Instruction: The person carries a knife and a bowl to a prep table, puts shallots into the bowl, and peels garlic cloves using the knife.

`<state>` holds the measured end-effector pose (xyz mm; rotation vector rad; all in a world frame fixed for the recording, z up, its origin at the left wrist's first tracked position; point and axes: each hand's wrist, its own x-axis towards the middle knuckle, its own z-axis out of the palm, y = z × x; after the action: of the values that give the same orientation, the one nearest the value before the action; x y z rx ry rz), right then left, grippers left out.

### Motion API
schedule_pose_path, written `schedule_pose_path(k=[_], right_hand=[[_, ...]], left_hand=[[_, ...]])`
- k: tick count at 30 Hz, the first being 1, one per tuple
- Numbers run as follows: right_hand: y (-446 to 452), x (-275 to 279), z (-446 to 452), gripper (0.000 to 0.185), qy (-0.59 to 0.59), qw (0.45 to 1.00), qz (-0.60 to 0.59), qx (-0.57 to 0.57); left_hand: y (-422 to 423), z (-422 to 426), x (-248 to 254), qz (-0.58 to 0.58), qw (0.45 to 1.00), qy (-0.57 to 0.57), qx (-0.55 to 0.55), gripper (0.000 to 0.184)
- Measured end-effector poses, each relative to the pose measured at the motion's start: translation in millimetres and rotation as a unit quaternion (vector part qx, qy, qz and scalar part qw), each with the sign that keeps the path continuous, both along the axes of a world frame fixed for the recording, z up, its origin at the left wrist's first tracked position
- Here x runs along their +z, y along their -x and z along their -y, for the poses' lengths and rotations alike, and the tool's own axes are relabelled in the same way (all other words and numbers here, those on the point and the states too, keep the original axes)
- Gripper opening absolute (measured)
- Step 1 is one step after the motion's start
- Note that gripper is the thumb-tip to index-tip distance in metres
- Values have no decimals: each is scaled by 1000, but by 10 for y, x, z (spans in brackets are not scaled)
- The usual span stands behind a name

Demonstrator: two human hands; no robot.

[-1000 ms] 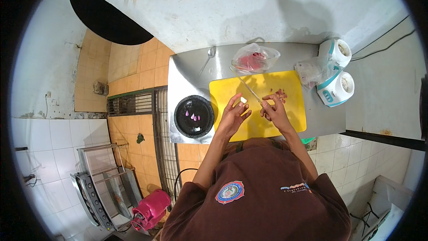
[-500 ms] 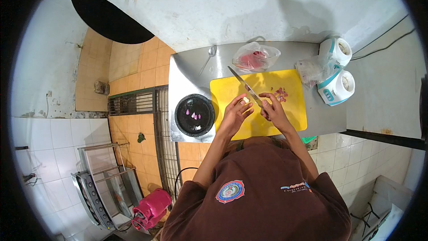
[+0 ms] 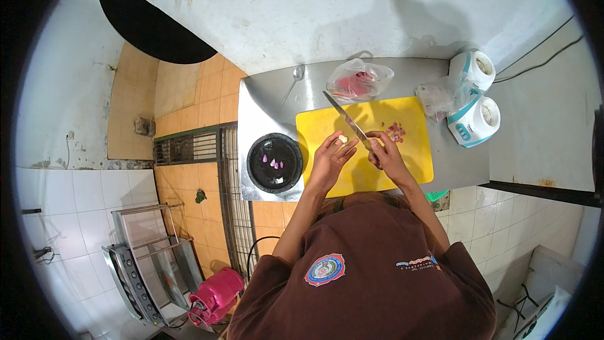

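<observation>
Over the yellow cutting board (image 3: pixel 362 179), my left hand (image 3: pixel 327 164) has a small cream-white piece, apparently a garlic clove (image 3: pixel 343 139), at its fingertips. My right hand (image 3: pixel 389 158) is closed round the handle of a knife (image 3: pixel 343 114), whose blade points up and to the left, a short way from the clove. Reddish-purple scraps, probably peelings (image 3: pixel 395 132), lie on the board beyond my right hand. To the left, a black stone mortar (image 3: pixel 253 179) contains several peeled purple shallots (image 3: pixel 273 163) and a whitish piece at its near side.
On the steel table (image 3: pixel 264 104) lies a spoon (image 3: pixel 298 73). A clear plastic bag (image 3: pixel 375 82) with red contents sits behind the board. Two white-and-teal blender bases (image 3: pixel 464 131) and another plastic bag (image 3: pixel 434 99) stand to the right. A pink gas cylinder (image 3: pixel 217 289) is on the floor.
The fingers of my left hand have straightened and spread somewhat, with the clove shifting slightly up and left. My right hand and the knife stay almost in place.
</observation>
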<state>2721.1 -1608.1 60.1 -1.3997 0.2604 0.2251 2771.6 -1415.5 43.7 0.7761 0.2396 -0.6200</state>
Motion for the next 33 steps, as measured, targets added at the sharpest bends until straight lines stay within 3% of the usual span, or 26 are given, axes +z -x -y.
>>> schedule_pose_path(k=[5, 14, 17, 20, 26, 29, 33], right_hand=[[5, 39, -10, 36, -7, 999, -29, 18], [24, 87, -40, 46, -11, 994, 46, 99], [18, 103, -40, 43, 87, 987, 64, 116], [19, 71, -100, 41, 163, 966, 183, 82], [39, 325, -70, 43, 305, 930, 156, 137], [33, 256, -62, 44, 318, 914, 221, 123], [37, 316, -57, 44, 327, 908, 221, 139]], left_hand=[[19, 1, 61, -3, 1000, 22, 11, 42], [70, 17, -37, 44, 997, -63, 12, 35], [73, 24, -35, 62, 996, -55, 21, 34], [81, 29, -9, 65, 996, -59, 25, 35], [84, 4, -31, 50, 998, -38, 13, 40], [76, -57, -164, 57, 997, 34, -31, 31], [27, -42, -167, 63, 996, 19, -57, 16]])
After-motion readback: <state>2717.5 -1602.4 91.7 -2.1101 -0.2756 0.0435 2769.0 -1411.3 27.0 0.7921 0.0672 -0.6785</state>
